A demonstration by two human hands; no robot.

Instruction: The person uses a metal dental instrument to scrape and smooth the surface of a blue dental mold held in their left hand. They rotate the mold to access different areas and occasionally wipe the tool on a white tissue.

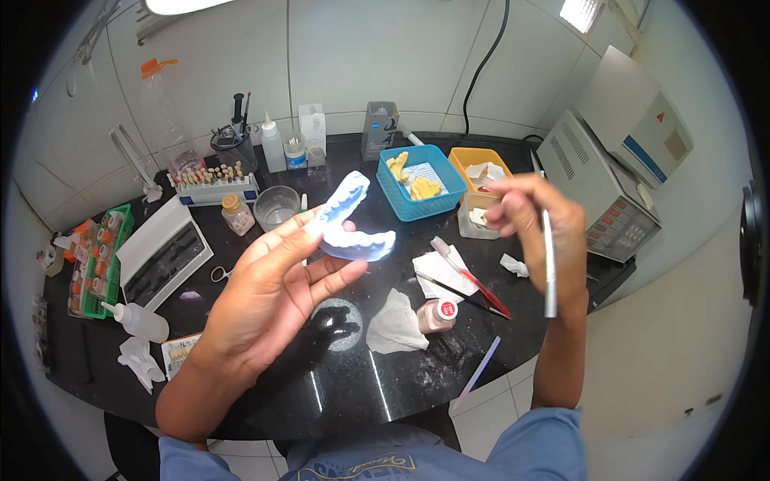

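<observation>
My left hand (269, 280) pinches a pale blue-white, U-shaped dental impression (361, 243) between thumb and fingers, raised above the dark worktop. Off to the right, my right hand (545, 220) is lifted with its fingers bent together. A slim silver instrument handle (550, 276) lies in its grip and points down along the wrist; its working tip cannot be made out. The two hands are apart. Below them are a small red-capped bottle (437, 316), a crumpled white tissue (397, 325), and a red-handled brush (489, 295) beside a dark thin tool (457, 293).
A blue basket (421, 210) with yellow dental casts stands behind, beside a yellow basket (461, 160). At right is a grey machine (597, 188). Toward the left are a glass cup (277, 210), a tooth shade rack (216, 192), a white case (164, 252) and a green basket (120, 264).
</observation>
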